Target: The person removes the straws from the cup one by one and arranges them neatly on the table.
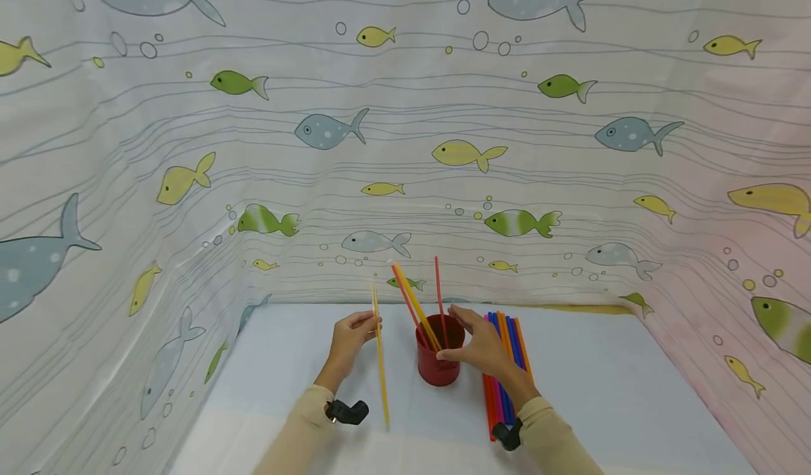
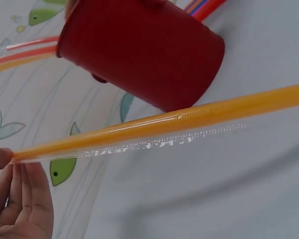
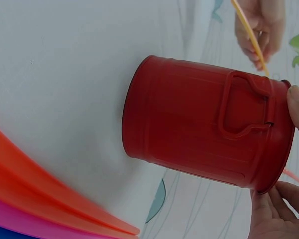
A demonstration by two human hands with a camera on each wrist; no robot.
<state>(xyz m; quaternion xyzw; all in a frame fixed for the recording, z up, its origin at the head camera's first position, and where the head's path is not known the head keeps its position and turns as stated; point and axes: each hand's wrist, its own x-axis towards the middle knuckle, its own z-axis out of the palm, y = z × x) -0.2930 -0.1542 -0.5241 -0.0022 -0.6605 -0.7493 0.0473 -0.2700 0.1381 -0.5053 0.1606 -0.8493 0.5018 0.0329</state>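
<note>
My left hand [image 1: 347,338] pinches a yellow drinking straw [image 1: 381,369] near its upper end. In the left wrist view a clear plastic wrapper [image 2: 159,143] shows along this yellow straw. Right of it, a small red metal bucket [image 1: 438,371] with a wire-like side handle [image 3: 234,133] stands upright on the table. My right hand [image 1: 484,348] grips the bucket at its rim, thumb on one side and fingers on the other. Red and yellow straws [image 1: 415,300] lean out of the bucket, and their lower ends are hidden inside.
To the right of the bucket, several red, pink, blue and orange straws [image 1: 512,341] lie side by side on the white table [image 1: 608,390], partly under the right forearm. A fish-patterned curtain [image 1: 418,123] encloses the back and sides. Dark straps [image 1: 346,412] sit on both wrists.
</note>
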